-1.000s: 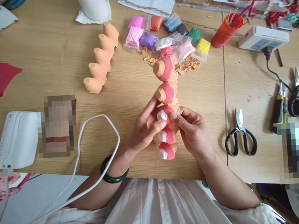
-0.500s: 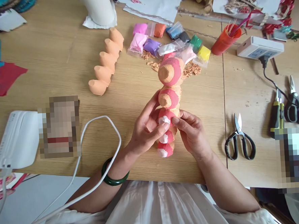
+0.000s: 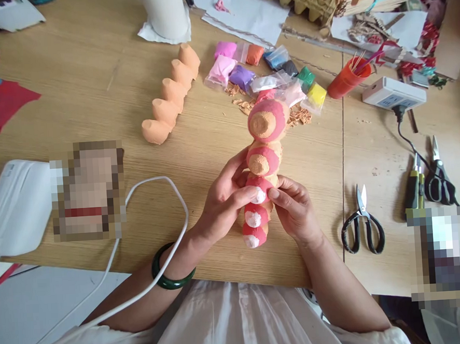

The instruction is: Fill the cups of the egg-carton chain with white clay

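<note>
Between my two hands is a strip of egg carton cups (image 3: 268, 120), coated in orange and pinkish-red clay, held above the table. Its three nearest cups carry white clay (image 3: 253, 219) on their tips; the two far tips are bare orange. My left hand (image 3: 226, 201) wraps the strip's left side, its thumb pressing the white patch on the middle cup. My right hand (image 3: 294, 204) grips the right side of that same cup, thumb on the red clay. The fingers behind the strip are partly hidden. A second, plain orange egg carton strip (image 3: 173, 95) lies on the table to the left.
Bags of coloured clay (image 3: 242, 78) and orange scraps (image 3: 300, 116) lie beyond my hands. To the right are scissors (image 3: 361, 221), a red cup (image 3: 349, 76) and a power strip (image 3: 395, 99). A white cable (image 3: 185, 211) loops over my left forearm.
The view has shifted slightly. My left thumb has moved a little on the middle cup, where the white clay now looks flatter and smoother. Both hands keep hold of the strip.
</note>
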Demonstrator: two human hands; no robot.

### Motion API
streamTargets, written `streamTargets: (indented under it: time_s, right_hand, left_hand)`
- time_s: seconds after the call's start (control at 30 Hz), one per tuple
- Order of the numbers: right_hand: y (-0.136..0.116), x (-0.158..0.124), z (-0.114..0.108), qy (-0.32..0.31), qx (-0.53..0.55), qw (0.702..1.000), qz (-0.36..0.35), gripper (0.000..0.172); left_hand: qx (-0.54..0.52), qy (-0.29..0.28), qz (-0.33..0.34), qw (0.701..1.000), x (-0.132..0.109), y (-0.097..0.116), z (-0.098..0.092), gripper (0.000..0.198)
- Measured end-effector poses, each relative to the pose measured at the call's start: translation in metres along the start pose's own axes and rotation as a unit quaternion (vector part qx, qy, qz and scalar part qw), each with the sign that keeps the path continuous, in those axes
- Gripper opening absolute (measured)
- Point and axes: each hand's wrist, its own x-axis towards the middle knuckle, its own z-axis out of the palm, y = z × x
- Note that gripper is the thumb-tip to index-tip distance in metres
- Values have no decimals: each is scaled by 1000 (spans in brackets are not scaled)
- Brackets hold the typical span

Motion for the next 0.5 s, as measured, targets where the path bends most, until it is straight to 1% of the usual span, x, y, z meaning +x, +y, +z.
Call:
streamTargets:
  time_s: [0.1, 0.17, 0.27, 0.37, 0.5]
  right_hand:
    - [1, 0, 0, -14, -3, 1000, 20, 25]
    - [1, 1, 2, -10, 3, 999, 33, 26]
    - [2, 2, 5, 5, 28, 998, 56, 26]
    - [2, 3, 7, 13, 46, 996, 81, 25]
    - [0, 2, 7, 21, 53, 994, 91, 27]
  left_hand:
    - [7, 20, -8, 1000, 3, 3, 2, 23]
    - [-23, 18, -37, 999, 6, 5, 2, 17]
    - [-78, 18, -83, 993, 10, 5, 1, 19]
    - [-111, 20, -98, 989, 12, 4, -2, 23]
    - [-122, 2, -104, 987, 12, 4, -6, 28]
